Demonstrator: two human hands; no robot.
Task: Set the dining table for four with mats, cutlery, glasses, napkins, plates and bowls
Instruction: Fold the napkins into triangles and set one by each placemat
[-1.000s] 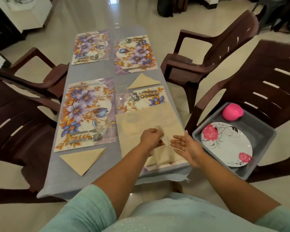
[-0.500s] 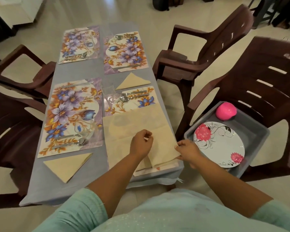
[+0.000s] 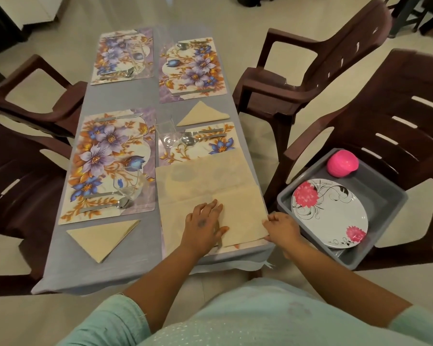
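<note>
Since half a second ago the left hand [image 3: 205,224] has uncurled from the raised flap of the napkin [image 3: 211,193] and come down flat on it, and the flap now lies folded over towards the right desk edge.

Napkin folding is the step in hand, by my reading. This cream napkin lies on the near right mat [image 3: 198,143], covering most of it, with a doubled layer at the near right corner of the desk [image 3: 105,268]. Two folded napkins already lie as triangles: one [image 3: 103,237] just below the near left mat [image 3: 108,166], the other [image 3: 201,114] between the two right-hand mats. All four mats carry cutlery, and glasses show at three of them. No plate or bowl is on the desk yet; a flowered plate [image 3: 329,213] and a pink bowl [image 3: 342,163] sit in a grey tub [image 3: 385,193] on the chair [image 3: 385,116] to the right.

Next, I judge, the crease wants pressing down and a diagonal fold to match the other triangles, the corners kept square while the cloth is turned.

Both hands are well apart. Left fingers lie straight and spread, palm down on the folded layer. The right hand [image 3: 281,227] is at the napkin's right edge, fingers curled and pinching it at the desk edge. Both forearms reach forward from the body.
</note>
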